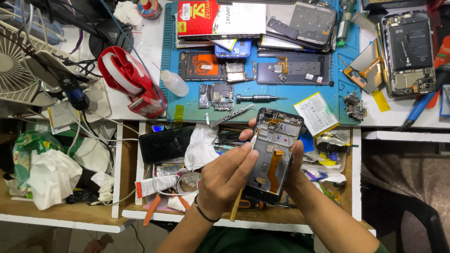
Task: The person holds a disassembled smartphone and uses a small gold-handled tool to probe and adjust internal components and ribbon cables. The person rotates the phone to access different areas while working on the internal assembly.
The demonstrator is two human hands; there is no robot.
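Head view: left hand (224,174) pinches a thin wooden stick (237,202) over the opened smartphone (273,154); right hand (294,165) grips its edge. Light, rigid, fragile: best held by the frame.

both forearms are showing bare from the wrist back, with no sleeves reaching down them. the left hand (225,180) is wearing a thin black band around its wrist, lying snug like a cord or hair tie. the right hand (296,164) is wearing nothing at the wrist, and no rings or gloves are showing on the fingers (243,154) of either hand. the nails are looking short and plain. at the bottom edge, between the arms, a dark green garment is covering the person's body, with a sliver of it showing again by the right elbow.
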